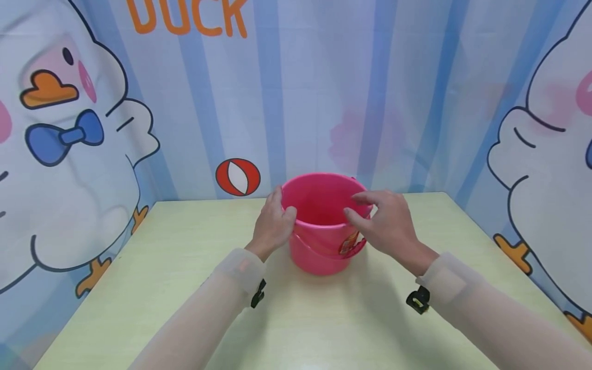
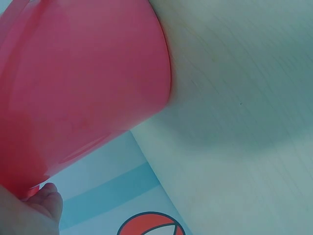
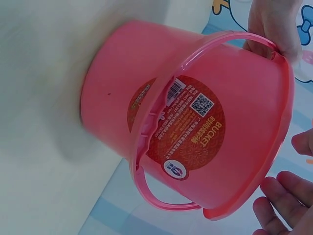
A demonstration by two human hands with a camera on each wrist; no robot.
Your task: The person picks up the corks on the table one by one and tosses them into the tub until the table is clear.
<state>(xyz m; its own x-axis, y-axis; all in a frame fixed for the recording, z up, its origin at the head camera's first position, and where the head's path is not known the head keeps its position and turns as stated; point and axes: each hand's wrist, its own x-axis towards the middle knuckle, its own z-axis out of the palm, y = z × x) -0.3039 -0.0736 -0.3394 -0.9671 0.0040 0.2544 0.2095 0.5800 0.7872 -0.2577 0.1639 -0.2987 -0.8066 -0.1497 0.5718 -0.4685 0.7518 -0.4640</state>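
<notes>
A pink plastic bucket (image 1: 319, 262) stands upright on the table in the head view. Its handle (image 3: 146, 110) hangs down along the side by a round red label (image 3: 193, 122), seen in the right wrist view. The left hand (image 1: 273, 223) grips the bucket's left rim, thumb inside and fingers outside. At the right rim, the right hand (image 1: 388, 221) has its thumb and fingers spread apart. In the right wrist view its fingertips (image 3: 271, 186) lie close to the rim; whether they touch it I cannot tell. The bucket's bottom inside is hidden.
The pale wooden table (image 1: 185, 288) reaches back to a blue striped curtain (image 1: 314, 92) with printed ducks on both sides. A small black clip (image 1: 418, 299) sits at the right wrist, another black piece (image 1: 258, 294) at the left wrist.
</notes>
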